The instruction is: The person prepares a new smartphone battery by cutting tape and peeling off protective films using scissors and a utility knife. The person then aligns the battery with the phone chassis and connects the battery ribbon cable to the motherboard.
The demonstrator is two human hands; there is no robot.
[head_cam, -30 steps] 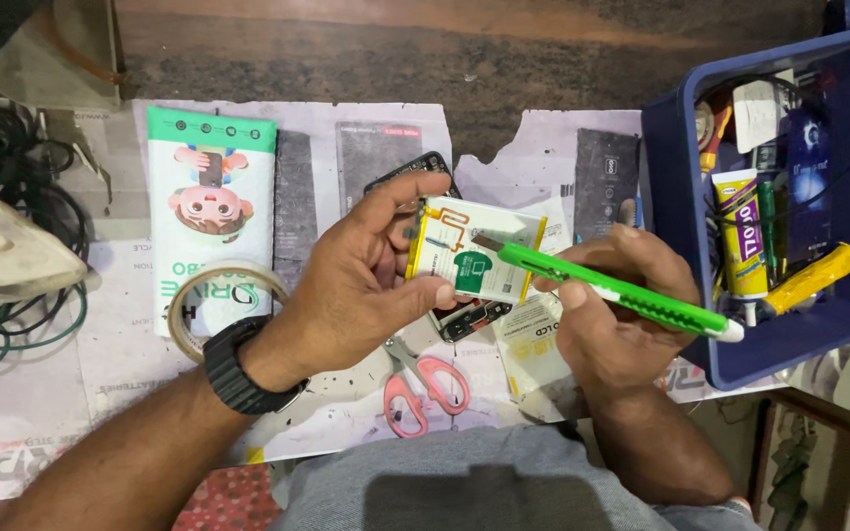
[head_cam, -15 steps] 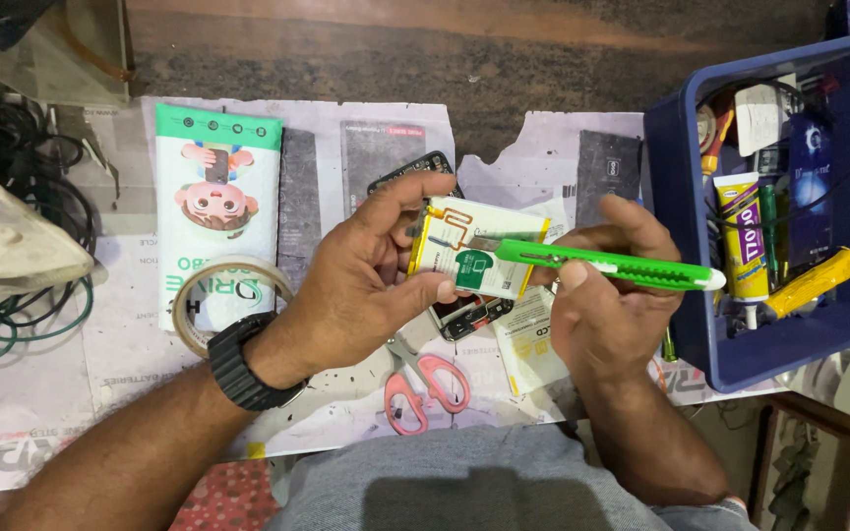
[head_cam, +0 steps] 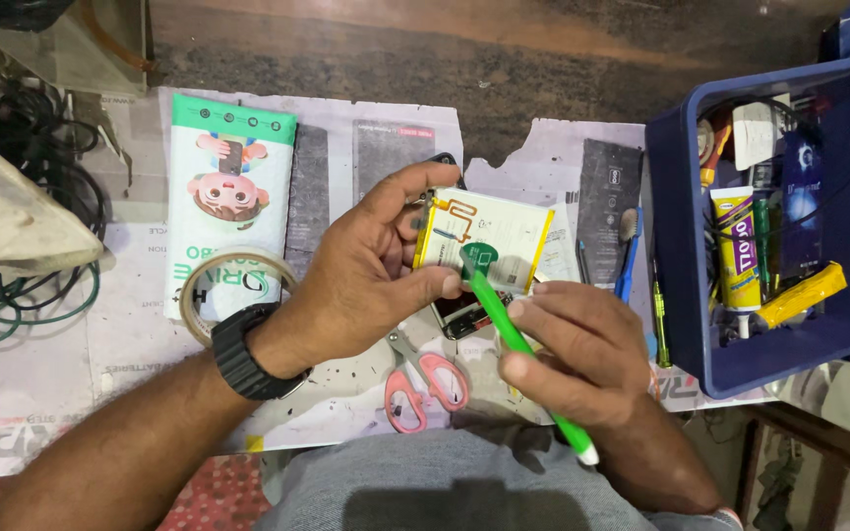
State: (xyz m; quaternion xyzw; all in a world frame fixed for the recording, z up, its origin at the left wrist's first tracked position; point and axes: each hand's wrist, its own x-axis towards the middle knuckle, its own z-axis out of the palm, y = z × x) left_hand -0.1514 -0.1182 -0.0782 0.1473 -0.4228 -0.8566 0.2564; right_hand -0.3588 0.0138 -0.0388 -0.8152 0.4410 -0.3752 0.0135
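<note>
**A:** What do the hands have right now?

**B:** The left hand [head_cam: 366, 285] pinches a flat white battery pack [head_cam: 489, 241] by its left edge, thumb on the front face and fingers curled behind, holding it up off the table. The right hand [head_cam: 568, 354] is clenched around a green pen-shaped tool [head_cam: 509, 329], and the tool's upper end rests on the lower middle of the battery's face, just beside the left thumb tip.

**B:** Below the battery, under the knuckles of both hands, I can see an opened phone [head_cam: 464, 313] lying on the newspaper-covered table [head_cam: 71, 344].

**A:** So how far along is the work, would you say?

**B:** I judge it midway. The battery is out of the phone and in the fingers, so any lifting-out looks done. The tool is only touching the face; I can't tell whether it is prying, marking or peeling anything. The phone sits open, so closing up looks left to do.

**A:** Anything else within reach?

**B:** Pink-handled scissors [head_cam: 425, 383] lie just under the left palm, a tape roll [head_cam: 223, 285] beside the left wrist, and a blue tool bin [head_cam: 681, 246] stands past the right fingers.
</note>
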